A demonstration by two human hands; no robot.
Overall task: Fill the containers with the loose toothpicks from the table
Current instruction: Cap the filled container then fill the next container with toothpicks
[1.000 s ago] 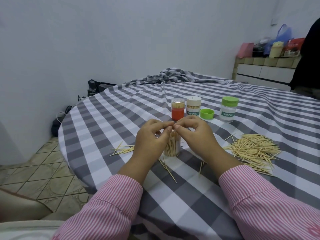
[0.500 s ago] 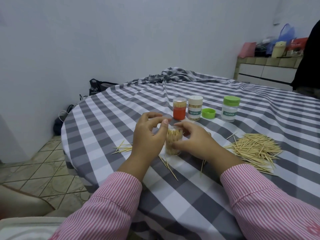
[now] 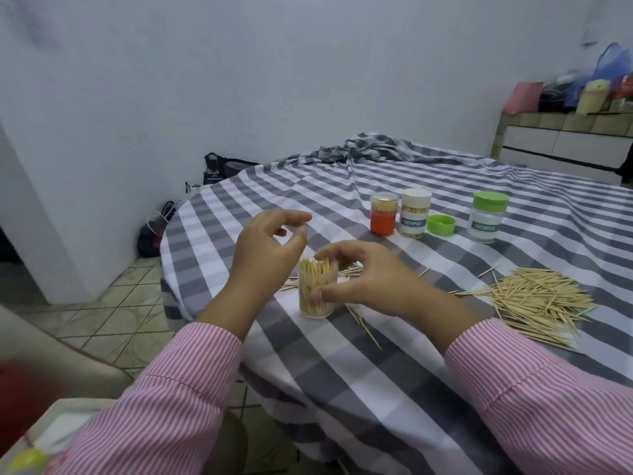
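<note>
Head view: the right hand [image 3: 363, 275] grips the clear jar [image 3: 317, 289], thumb on its near side and fingers curled over the far rim. The left hand [image 3: 267, 255] is raised just left of the jar, apart from it, with fingers loosely curled; thumb and forefinger sit close together, and whether they pinch a toothpick cannot be told.

The jar stands upright on the checked cloth [image 3: 342, 365] near the table's front edge, packed with toothpicks standing on end up to its open mouth. A few loose sticks [image 3: 363, 323] lie just beside and behind it. The big pile [image 3: 534, 299] of toothpicks lies well to the right.

Farther back stand an orange jar [image 3: 383, 214] and a white jar [image 3: 415, 214] touching or nearly so, then a loose green lid [image 3: 441, 223], then a green-capped jar [image 3: 488, 216].
</note>
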